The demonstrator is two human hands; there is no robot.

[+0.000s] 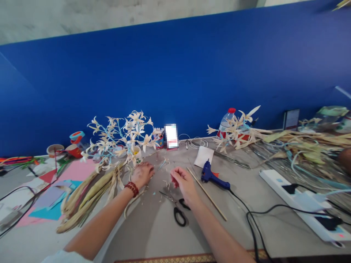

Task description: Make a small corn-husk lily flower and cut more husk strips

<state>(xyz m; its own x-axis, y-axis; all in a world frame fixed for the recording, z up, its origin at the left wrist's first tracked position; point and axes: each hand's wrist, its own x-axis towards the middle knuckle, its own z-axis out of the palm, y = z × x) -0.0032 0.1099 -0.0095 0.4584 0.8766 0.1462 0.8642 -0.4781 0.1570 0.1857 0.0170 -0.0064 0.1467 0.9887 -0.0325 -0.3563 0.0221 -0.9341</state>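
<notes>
My left hand (142, 174), with a red bead bracelet (132, 189) at the wrist, rests palm down near the table top, its fingers extended and holding nothing visible. It is beside a bundle of dried husk strips (93, 193) and below a cluster of cream husk flowers on blue stems (134, 133). To the right, my right hand (183, 179) is closed with the fingers curled against the thumb; what it may pinch is hidden. Black-handled scissors (176, 203) lie just below it, partly covered by that hand. Small scraps (166, 183) are scattered between both hands.
A thin wooden stick (207, 194) and a blue glue gun (210, 173) lie right of my right hand. The gun's black cord runs toward a white power strip (290, 197). Coloured paper (45, 213) covers the left side. A bottle (227, 120) and more flowers (241, 126) stand behind.
</notes>
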